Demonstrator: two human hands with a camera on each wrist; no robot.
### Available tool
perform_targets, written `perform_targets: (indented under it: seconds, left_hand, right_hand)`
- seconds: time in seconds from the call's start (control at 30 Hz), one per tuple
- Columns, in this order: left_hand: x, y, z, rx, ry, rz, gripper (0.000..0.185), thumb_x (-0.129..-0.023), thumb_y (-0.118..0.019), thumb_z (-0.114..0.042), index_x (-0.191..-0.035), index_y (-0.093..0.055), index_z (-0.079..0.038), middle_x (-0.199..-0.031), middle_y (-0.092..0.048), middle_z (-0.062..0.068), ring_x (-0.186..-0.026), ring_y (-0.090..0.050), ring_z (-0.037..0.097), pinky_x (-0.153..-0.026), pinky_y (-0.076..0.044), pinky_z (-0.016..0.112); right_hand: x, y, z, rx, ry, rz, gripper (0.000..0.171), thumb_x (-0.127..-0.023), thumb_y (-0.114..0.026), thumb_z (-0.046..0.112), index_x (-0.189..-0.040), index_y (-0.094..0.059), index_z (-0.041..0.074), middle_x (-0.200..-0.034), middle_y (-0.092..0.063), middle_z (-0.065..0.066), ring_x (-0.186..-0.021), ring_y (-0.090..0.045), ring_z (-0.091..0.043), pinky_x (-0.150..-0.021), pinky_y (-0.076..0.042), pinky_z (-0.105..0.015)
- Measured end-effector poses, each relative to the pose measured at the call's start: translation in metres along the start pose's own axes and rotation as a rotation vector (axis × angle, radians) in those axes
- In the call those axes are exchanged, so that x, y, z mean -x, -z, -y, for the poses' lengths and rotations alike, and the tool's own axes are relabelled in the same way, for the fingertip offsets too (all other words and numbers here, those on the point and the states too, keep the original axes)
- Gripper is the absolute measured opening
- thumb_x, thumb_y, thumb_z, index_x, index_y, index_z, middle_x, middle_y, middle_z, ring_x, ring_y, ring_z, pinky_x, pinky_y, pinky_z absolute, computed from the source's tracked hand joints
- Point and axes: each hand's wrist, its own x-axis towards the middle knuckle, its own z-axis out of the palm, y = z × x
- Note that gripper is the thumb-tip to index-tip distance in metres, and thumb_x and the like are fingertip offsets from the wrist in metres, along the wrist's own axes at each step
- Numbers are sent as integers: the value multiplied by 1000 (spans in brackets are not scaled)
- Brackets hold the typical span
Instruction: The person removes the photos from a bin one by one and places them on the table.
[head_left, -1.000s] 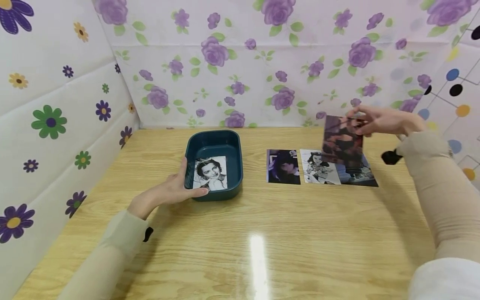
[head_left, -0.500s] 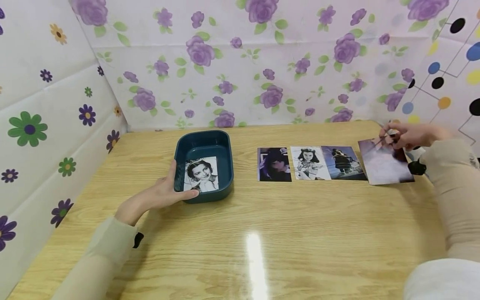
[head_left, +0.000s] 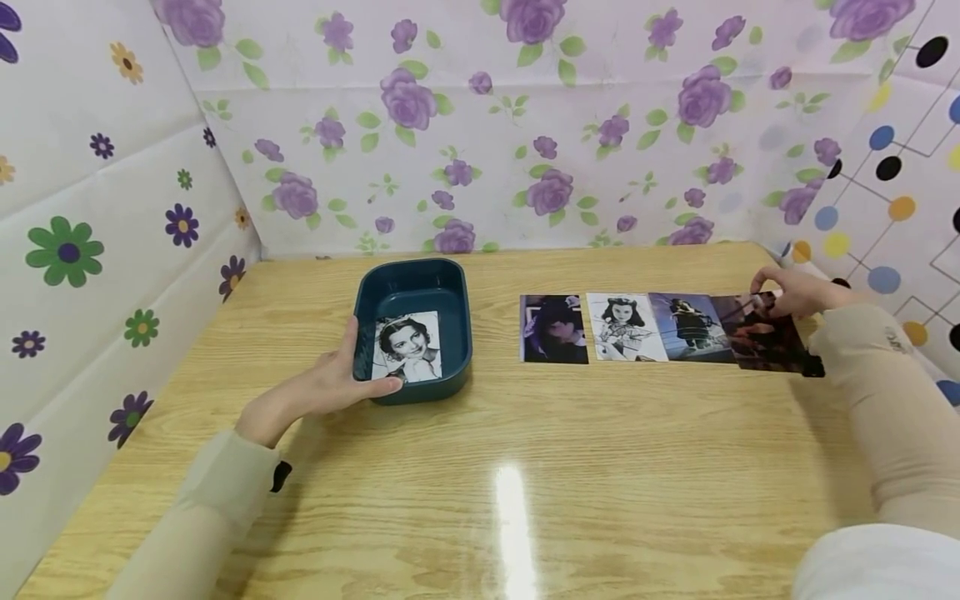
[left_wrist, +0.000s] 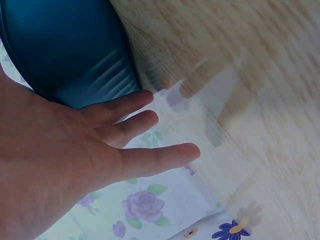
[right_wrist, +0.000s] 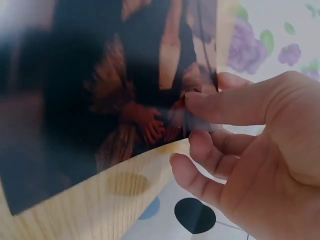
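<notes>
A teal tray (head_left: 415, 287) sits left of centre on the wooden table (head_left: 525, 467), with a black-and-white portrait photo (head_left: 407, 347) lying in it. My left hand (head_left: 330, 385) rests against the tray's near left corner, thumb along the side wall. In the left wrist view its fingers (left_wrist: 130, 135) lie straight beside the tray (left_wrist: 65, 50). Three photos lie in a row: a dark purple one (head_left: 553, 328), a black-and-white one (head_left: 624, 327) and a bluish one (head_left: 686, 327). My right hand (head_left: 783, 293) pinches the far corner of a dark photo (head_left: 765, 337) at the row's right end, thumb (right_wrist: 220, 107) on top of that photo (right_wrist: 100, 100).
Floral paper walls close in the back and left of the table. A dotted wall (head_left: 885, 192) stands just right of my right hand. The table's near half shows bare wood with a glare stripe (head_left: 513, 525).
My right hand has carried the dark photo from the air rightwards and down, laying it flat at the right end of the row. The left hand stays on the tray.
</notes>
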Motion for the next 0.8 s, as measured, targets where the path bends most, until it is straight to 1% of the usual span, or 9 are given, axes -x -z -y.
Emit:
perform_targets:
  seconds: [0.07, 0.17, 0.23, 0.37, 0.53, 0.73, 0.8]
  left_hand:
    - [0, 0, 0, 4, 2, 3, 129, -81, -58, -71, -145, 36, -11, -155, -7, 37, -141, -18, 54, -113, -24, 62]
    - [0, 0, 1, 8, 3, 5, 129, -81, -58, -71, -145, 36, -12, -155, -6, 37, -142, -17, 54, -113, -24, 63]
    - [0, 0, 1, 10, 3, 6, 129, -81, -59, -71, -146, 35, -12, -156, -6, 37, -142, -17, 55, -113, -24, 63]
    - [0, -1, 1, 3, 7, 3, 129, -80, -58, -72, -146, 34, -10, -156, -6, 36, -142, -17, 54, -113, -24, 63]
    - [-1, -1, 1, 2, 7, -3, 129, -80, -58, -72, -146, 34, -11, -155, -7, 37, -141, -18, 55, -112, -24, 63]
    - [-1, -1, 1, 2, 7, -5, 129, -80, -59, -72, -146, 34, -11, -156, -7, 37, -141, -17, 55, -112, -24, 63]
    - [0, -1, 1, 4, 6, -8, 129, -80, -59, -72, -146, 34, -11, -156, -7, 36, -141, -17, 55, -112, -24, 64]
  right_hand:
    - [-3, -3, -2, 45, 26, -32, 41, -71, -49, -16, -110, -40, -5, -82, -47, -21, -50, -22, -10, -47, -27, -23]
    - [-5, -6, -1, 118, 48, -80, 41, -68, -48, -16, -107, -43, -5, -84, -49, -24, -55, -29, -14, -50, -29, -25]
    - [-6, -7, -1, 158, 55, -104, 40, -68, -47, -15, -107, -45, -5, -84, -51, -23, -58, -32, -17, -52, -29, -26]
    - [-6, -8, 1, 195, 52, -128, 38, -70, -49, -12, -107, -45, -5, -83, -52, -21, -60, -35, -20, -55, -31, -29]
    - [-4, -8, 2, 254, 67, -163, 34, -72, -54, -9, -106, -47, -6, -86, -56, -25, -65, -38, -22, -62, -34, -34]
    - [-2, -8, 1, 288, 77, -210, 34, -70, -57, -7, -102, -49, -6, -82, -57, -27, -64, -39, -24, -63, -35, -35]
    - [-2, -8, 2, 302, 76, -218, 33, -70, -58, -6, -102, -50, -6, -84, -58, -28, -67, -42, -26, -64, -36, -36]
